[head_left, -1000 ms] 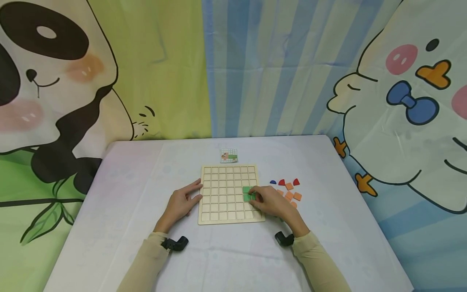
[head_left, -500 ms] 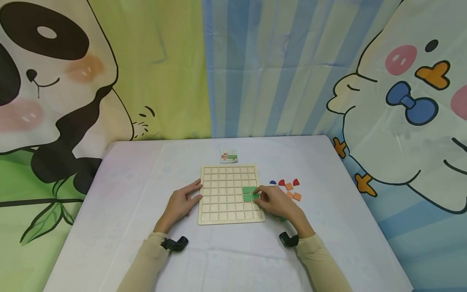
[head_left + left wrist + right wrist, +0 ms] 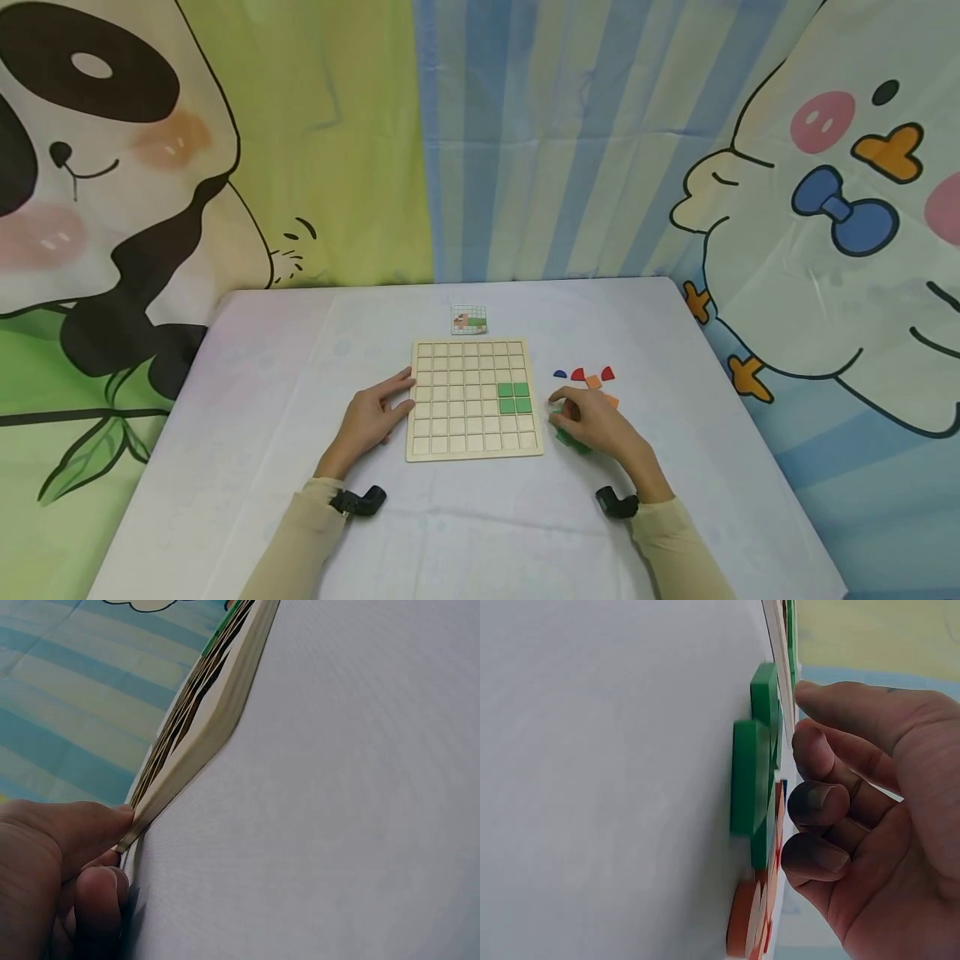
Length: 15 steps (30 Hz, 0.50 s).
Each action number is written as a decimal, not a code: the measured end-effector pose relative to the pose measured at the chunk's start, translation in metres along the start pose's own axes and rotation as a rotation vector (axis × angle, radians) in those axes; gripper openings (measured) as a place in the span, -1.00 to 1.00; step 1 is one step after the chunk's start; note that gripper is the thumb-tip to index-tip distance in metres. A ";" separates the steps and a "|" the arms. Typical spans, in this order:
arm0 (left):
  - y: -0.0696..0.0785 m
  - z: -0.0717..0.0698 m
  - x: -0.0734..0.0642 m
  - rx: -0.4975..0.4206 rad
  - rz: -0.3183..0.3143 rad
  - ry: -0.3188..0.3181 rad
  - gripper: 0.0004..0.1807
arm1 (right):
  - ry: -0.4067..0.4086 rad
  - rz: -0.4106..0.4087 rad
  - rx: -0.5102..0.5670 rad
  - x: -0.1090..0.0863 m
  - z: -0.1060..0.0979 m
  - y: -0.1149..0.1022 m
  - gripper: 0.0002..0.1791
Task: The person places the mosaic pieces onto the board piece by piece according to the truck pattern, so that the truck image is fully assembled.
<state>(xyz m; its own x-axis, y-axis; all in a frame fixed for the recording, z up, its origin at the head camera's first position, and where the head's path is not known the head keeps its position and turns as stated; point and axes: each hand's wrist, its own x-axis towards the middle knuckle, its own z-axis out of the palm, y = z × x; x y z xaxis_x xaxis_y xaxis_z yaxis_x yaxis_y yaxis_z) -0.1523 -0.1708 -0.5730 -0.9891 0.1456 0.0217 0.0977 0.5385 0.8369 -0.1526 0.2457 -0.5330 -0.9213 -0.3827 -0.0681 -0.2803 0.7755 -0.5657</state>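
In the head view my left hand [image 3: 375, 412] rests at the left side of a pale wooden grid board [image 3: 450, 433], forefinger and thumb touching its edge. The left wrist view shows the thumb against the board's corner [image 3: 180, 776]. Four-square green tiles [image 3: 514, 398] fill a block of cells on the board's right. My right hand [image 3: 592, 421] hovers just right of the board, fingers loosely bent and nothing visible between them. Beneath it lie several loose green tiles [image 3: 573, 442], partly hidden; the right wrist view shows these green tiles [image 3: 751, 776] apart from the fingertips.
Beyond the right hand lie orange pieces [image 3: 593, 382], red quarter-round pieces [image 3: 607, 373] and a blue half-round piece [image 3: 560, 374]. A small picture card [image 3: 469, 320] lies behind the board. All sit on a white-covered table [image 3: 450, 533] with printed curtains behind.
My right hand has withdrawn from the green tiles on the board and moved right, over the loose green tiles. The left hand has stayed at the board's edge.
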 end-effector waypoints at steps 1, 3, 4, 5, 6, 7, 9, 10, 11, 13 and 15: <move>0.000 0.000 0.000 0.000 0.000 -0.002 -0.48 | 0.006 -0.001 -0.003 -0.002 -0.001 0.002 -0.71; -0.002 0.001 0.000 0.003 0.001 -0.005 -0.48 | 0.015 -0.003 -0.010 -0.006 -0.001 0.005 -0.72; -0.002 0.001 0.000 0.007 0.002 -0.005 -0.47 | 0.017 -0.003 -0.013 -0.007 -0.002 0.006 -0.73; -0.003 0.001 0.000 0.012 0.004 -0.003 -0.47 | 0.016 -0.003 -0.015 -0.009 -0.002 0.007 -0.73; -0.003 0.001 0.000 0.015 0.005 0.000 -0.47 | 0.016 -0.004 -0.017 -0.010 -0.002 0.009 -0.74; -0.003 0.001 0.000 0.017 0.006 0.002 -0.47 | 0.014 -0.004 -0.019 -0.011 -0.003 0.010 -0.75; -0.003 0.001 0.000 0.022 0.009 0.007 -0.48 | 0.010 -0.002 -0.025 -0.013 -0.003 0.012 -0.76; -0.003 0.001 0.000 0.021 0.010 0.009 -0.48 | 0.010 -0.003 -0.026 -0.013 -0.004 0.013 -0.77; -0.003 0.001 0.000 0.019 0.011 0.010 -0.48 | 0.010 -0.001 -0.027 -0.014 -0.004 0.013 -0.77; -0.002 0.001 0.001 0.016 0.015 0.009 -0.49 | 0.014 0.002 -0.030 -0.016 -0.005 0.015 -0.77; -0.003 0.001 0.001 0.015 0.019 0.006 -0.49 | 0.015 0.010 -0.028 -0.017 -0.007 0.017 -0.76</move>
<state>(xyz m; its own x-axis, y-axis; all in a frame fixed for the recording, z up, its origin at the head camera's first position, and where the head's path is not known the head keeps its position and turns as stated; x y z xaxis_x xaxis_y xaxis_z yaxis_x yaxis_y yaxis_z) -0.1534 -0.1712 -0.5758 -0.9876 0.1514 0.0409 0.1183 0.5483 0.8279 -0.1430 0.2685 -0.5357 -0.9279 -0.3679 -0.0613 -0.2786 0.7929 -0.5419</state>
